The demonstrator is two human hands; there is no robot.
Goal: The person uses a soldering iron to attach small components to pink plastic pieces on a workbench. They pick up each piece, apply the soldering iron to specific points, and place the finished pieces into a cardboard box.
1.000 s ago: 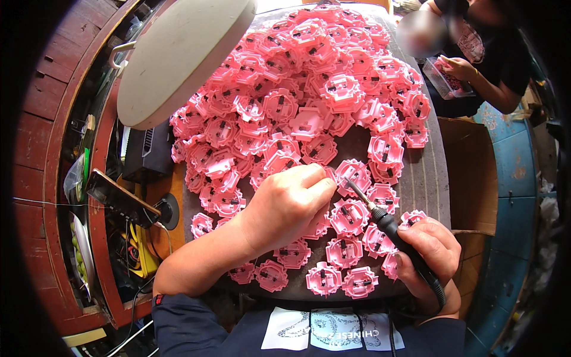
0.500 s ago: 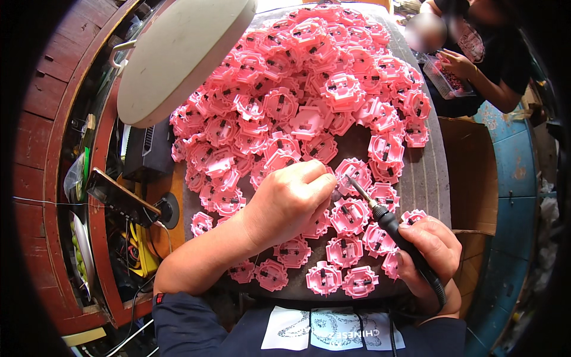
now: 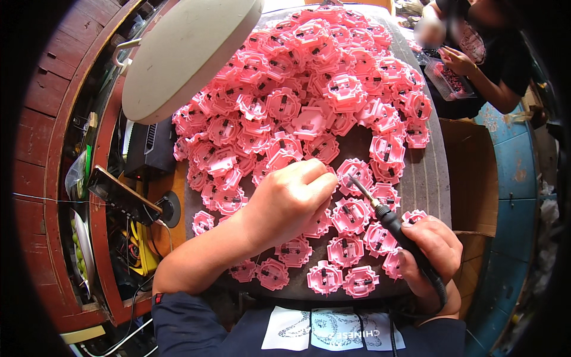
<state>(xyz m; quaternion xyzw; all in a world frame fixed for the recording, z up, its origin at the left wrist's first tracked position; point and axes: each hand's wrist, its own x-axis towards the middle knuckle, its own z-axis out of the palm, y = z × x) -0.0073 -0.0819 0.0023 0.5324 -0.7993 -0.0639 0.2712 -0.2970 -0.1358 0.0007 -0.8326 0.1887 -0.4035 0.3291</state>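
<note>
My right hand (image 3: 439, 245) is wrapped round the dark handle of a soldering iron (image 3: 394, 225), whose bare metal tip slants up and to the left. That tip lies over a round pink plastic part (image 3: 357, 172) with small black pieces inside; whether they touch, I cannot tell. Just left of the same part, my left hand (image 3: 297, 193) is closed in a pinch, its fingertips turned away, so what they hold is hidden. Several similar pink parts (image 3: 345, 251) lie singly around both hands on the grey-covered table (image 3: 433, 178).
A tall heap of pink parts (image 3: 285, 104) covers the table's far half. The pale lamp head (image 3: 190, 56) overhangs the far left, above a black box (image 3: 150, 149) and a propped phone (image 3: 124, 193). An open carton (image 3: 470, 172) stands at right. Beyond it, another person holds a clear tub (image 3: 449, 80).
Both my hands and the soldering iron stay almost in place. The whole view has shifted slightly, and the other person's hand at the far right has moved a little.
</note>
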